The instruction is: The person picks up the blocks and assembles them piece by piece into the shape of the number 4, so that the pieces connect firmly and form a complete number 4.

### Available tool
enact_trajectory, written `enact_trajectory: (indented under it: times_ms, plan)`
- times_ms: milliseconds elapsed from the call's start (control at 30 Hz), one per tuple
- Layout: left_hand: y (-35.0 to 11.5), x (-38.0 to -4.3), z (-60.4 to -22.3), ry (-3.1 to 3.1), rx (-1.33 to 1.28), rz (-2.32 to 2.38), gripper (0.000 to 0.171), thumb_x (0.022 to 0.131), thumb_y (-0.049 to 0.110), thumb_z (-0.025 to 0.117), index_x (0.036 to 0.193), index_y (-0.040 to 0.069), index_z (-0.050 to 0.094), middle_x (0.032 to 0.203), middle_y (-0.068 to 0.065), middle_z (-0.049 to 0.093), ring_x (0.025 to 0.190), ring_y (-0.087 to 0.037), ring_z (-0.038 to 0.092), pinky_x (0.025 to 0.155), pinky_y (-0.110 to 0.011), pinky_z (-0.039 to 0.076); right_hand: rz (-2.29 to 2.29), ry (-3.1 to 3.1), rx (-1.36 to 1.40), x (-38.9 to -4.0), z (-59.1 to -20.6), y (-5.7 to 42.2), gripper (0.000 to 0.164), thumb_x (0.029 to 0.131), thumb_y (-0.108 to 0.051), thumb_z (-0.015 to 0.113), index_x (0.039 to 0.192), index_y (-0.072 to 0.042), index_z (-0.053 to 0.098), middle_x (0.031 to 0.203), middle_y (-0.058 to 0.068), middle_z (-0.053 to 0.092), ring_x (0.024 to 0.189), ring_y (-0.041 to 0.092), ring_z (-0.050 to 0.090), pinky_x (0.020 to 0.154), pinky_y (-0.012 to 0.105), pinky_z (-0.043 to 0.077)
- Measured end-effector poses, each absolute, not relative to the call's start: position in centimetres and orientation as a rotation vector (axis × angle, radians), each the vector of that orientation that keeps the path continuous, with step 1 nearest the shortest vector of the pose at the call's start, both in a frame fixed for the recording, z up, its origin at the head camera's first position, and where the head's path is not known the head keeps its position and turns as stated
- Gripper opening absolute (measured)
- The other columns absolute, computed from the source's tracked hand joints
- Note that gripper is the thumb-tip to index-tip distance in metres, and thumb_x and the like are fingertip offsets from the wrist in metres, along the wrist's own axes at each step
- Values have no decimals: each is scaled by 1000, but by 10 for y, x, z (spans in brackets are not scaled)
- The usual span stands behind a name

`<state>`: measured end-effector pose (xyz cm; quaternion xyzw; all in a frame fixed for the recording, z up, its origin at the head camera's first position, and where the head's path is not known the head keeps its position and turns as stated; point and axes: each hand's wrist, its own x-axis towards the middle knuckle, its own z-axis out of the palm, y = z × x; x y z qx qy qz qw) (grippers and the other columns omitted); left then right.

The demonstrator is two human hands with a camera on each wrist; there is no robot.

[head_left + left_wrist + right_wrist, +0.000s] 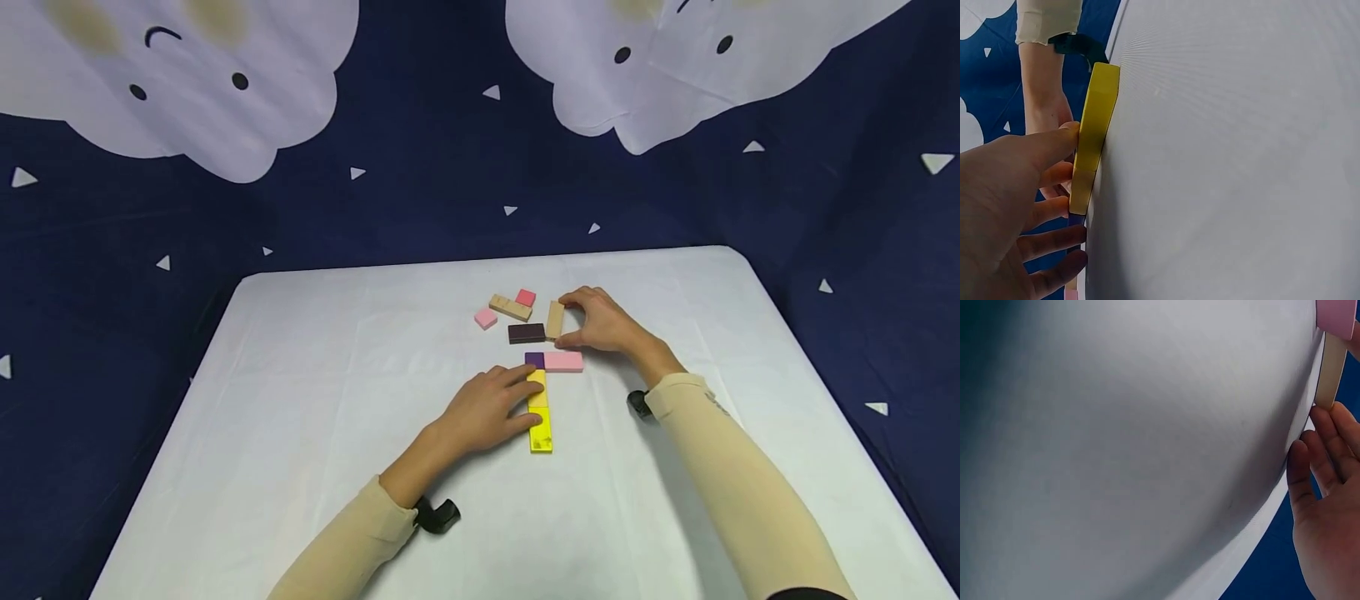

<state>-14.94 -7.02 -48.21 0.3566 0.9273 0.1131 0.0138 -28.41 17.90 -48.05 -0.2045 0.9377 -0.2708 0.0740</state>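
My right hand (603, 321) pinches a natural-wood block (555, 320) lengthwise, thumb at its near end and forefinger at its far end. That block stands beside the dark brown block (527, 333). My left hand (483, 408) rests its thumb and loosely spread fingertips along a column of a bright yellow block (540, 437) and a paler yellow block (537, 388). Above these in line sits a purple block (534, 360), with a pink block (564, 362) extending to its right. In the left wrist view, the thumb touches the yellow block's side (1099, 112).
Beyond the hands lie another wooden block (511, 307), a red block (526, 297) and a small pink block (485, 318). A white cloth covers the table (337, 375). Behind it hangs a dark blue curtain (420, 208) with clouds.
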Motion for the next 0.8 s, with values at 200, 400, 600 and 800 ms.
enact_trajectory:
  times_ms: [200, 400, 600, 800]
  plan:
    - [-70, -149, -482, 2893, 1124, 349, 53, 93, 54, 54, 135, 23, 57, 147, -2, 42, 121, -19, 48, 95, -38, 44, -804, 2827, -668, -282, -484, 177, 80, 66, -40, 87, 132, -8, 55, 127, 8, 55, 123, 28, 40, 106, 46, 29]
    - [-72, -149, -482, 2882, 1118, 352, 52, 92, 54, 55, 135, 23, 57, 147, -1, 42, 121, -19, 48, 96, -38, 43, -787, 2806, -737, -281, -484, 172, 79, 69, -40, 85, 134, -7, 55, 127, 8, 55, 122, 28, 40, 105, 47, 30]
    - [-71, -149, -483, 2880, 1129, 360, 53, 92, 55, 54, 134, 23, 58, 147, -1, 42, 121, -19, 48, 96, -38, 43, -774, 2798, -760, -278, -482, 169, 78, 69, -41, 85, 134, -8, 55, 131, 8, 54, 124, 28, 40, 105, 47, 29]
    - [-72, -148, -483, 2890, 1116, 348, 53, 92, 55, 55, 134, 24, 58, 146, -1, 43, 121, -18, 48, 96, -38, 43, -749, 2776, -800, -280, -480, 163, 78, 71, -41, 83, 135, -9, 54, 134, 9, 52, 124, 28, 39, 105, 46, 30]
